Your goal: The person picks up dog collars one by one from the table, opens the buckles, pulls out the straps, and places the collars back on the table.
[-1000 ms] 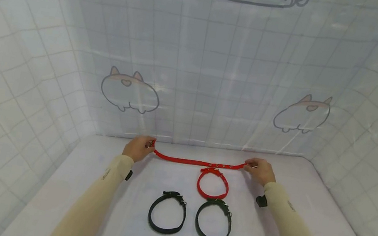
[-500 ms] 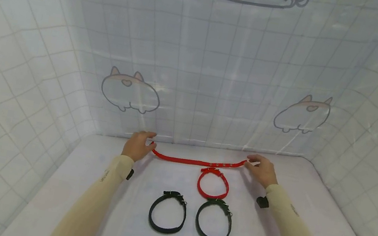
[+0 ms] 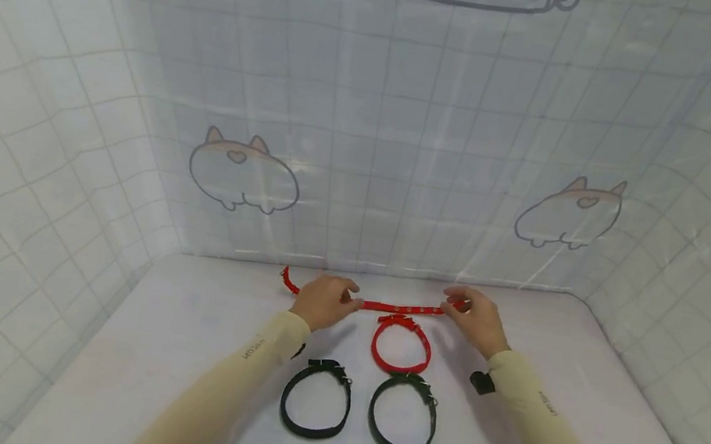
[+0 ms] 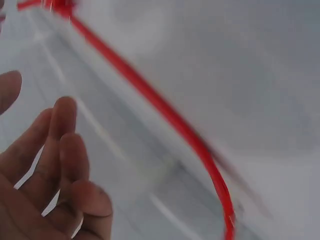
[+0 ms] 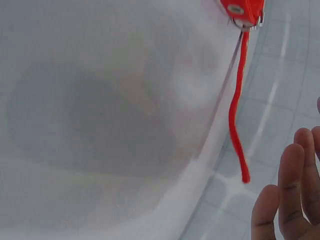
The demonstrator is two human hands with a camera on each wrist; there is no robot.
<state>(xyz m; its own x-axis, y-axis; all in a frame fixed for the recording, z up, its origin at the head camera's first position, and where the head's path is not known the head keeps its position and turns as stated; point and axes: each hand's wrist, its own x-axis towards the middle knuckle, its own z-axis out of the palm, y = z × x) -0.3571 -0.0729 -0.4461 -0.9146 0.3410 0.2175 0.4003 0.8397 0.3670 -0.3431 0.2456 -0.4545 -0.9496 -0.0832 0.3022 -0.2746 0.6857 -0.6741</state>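
with left hand (image 3: pixel 322 302) and right hand (image 3: pixel 479 323) fingers loosely parted and nothing gripped, the red strap (image 3: pixel 383 308) just below centre frame could be knocked against the looped red collar (image 3: pixel 375 346) lower in frame by a careless sweep.

My head camera faces forward and down across the surface (image 3: pixel 167 316); from much nearer, the wrist cameras at my left hand (image 3: pixel 325 301) and right hand (image 3: pixel 479 323) both catch the same outstretched red collar (image 3: pixel 379 307).
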